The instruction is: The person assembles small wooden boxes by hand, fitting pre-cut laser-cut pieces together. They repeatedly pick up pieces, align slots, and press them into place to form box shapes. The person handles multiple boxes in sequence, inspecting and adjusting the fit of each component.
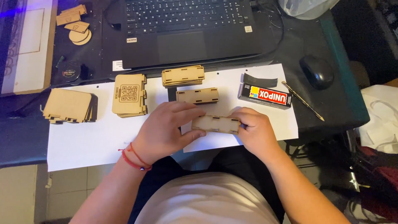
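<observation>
A thin, slotted wooden panel (216, 124) is held between both my hands just above the white paper (95, 141). My left hand (166, 130), with a red string bracelet at the wrist, grips its left end. My right hand (255, 130) pinches its right end. Just beyond it lie a similar narrow wooden piece (197, 96) and a small stack of them (183, 76). A stack of wider engraved wooden panels (129, 95) lies left of those, and another stack (69, 106) sits at the paper's left edge.
A black glue box (265, 96) and a thin pen-like tool (303, 101) lie to the right. An open laptop (190, 29) fills the back of the dark desk, a black mouse (316, 71) beside it. Loose wooden offcuts (76, 25) lie back left.
</observation>
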